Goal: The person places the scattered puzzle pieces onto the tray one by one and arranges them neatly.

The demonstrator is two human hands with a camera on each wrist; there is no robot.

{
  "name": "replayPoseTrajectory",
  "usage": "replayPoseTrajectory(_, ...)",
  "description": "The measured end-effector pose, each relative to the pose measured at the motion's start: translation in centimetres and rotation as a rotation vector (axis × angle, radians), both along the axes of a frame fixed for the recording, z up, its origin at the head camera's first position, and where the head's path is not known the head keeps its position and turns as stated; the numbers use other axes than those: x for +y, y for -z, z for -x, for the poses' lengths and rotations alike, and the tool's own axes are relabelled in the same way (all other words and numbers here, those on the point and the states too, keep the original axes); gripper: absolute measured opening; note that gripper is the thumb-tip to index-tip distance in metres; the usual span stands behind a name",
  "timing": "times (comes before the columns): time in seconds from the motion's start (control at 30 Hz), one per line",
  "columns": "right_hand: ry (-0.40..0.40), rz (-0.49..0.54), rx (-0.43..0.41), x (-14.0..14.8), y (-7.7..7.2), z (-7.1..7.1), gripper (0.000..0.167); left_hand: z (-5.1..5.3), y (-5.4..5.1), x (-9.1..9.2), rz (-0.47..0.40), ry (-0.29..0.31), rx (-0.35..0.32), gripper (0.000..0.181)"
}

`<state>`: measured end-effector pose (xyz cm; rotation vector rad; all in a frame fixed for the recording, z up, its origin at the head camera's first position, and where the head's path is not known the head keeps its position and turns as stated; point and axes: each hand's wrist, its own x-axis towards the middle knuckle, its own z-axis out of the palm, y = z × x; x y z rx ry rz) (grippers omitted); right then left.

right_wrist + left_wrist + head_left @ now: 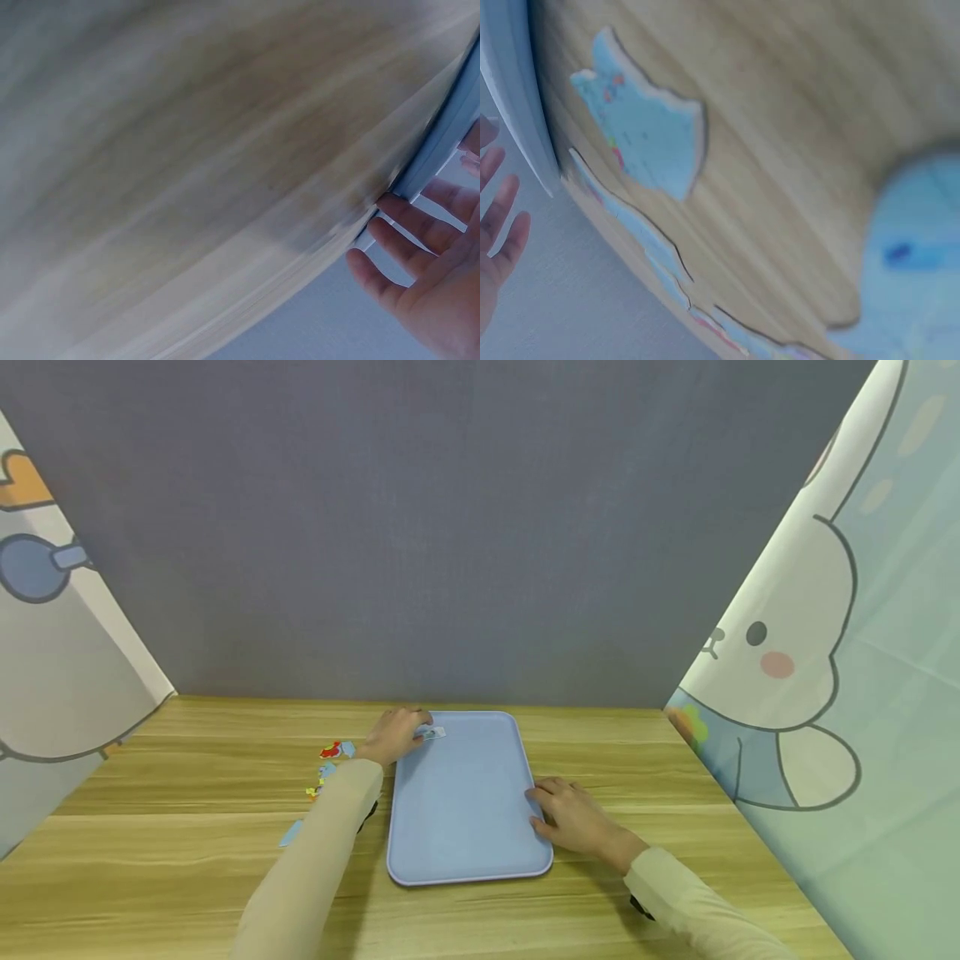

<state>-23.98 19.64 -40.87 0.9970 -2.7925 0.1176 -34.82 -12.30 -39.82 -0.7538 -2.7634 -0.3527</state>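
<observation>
A pale blue tray (468,802) with a raised rim lies on the table. At its far left corner, my left hand (393,735) has thumb and forefinger around a small light-coloured puzzle piece (435,733); its other fingers look loosely spread in the left wrist view. My right hand (573,817) rests at the tray's right rim, fingertips reaching over the edge, fingers fairly straight in the right wrist view. Left of the tray lie loose puzzle pieces: a red one (330,750), a light blue one (291,833) and several others, partly hidden by my left forearm.
The wooden table (180,802) extends to both sides of the tray. A grey cloth panel (420,527) stands behind it. Printed cartoon curtains hang left and right, with a white rabbit (795,635) on the right one.
</observation>
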Motion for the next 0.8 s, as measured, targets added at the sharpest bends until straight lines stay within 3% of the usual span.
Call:
replayPoseTrajectory(0.4, -0.009, -0.005, 0.007, 0.0, 0.0, 0.0, 0.04, -1.5, -0.9, -1.7, 0.041, -0.016, -0.05, 0.031)
replayPoseTrajectory(0.8, -0.004, -0.007, 0.018, 0.0, 0.1, 0.1, 0.04, -3.6, -0.9, -3.7, 0.025, 0.009, 0.022, 0.028)
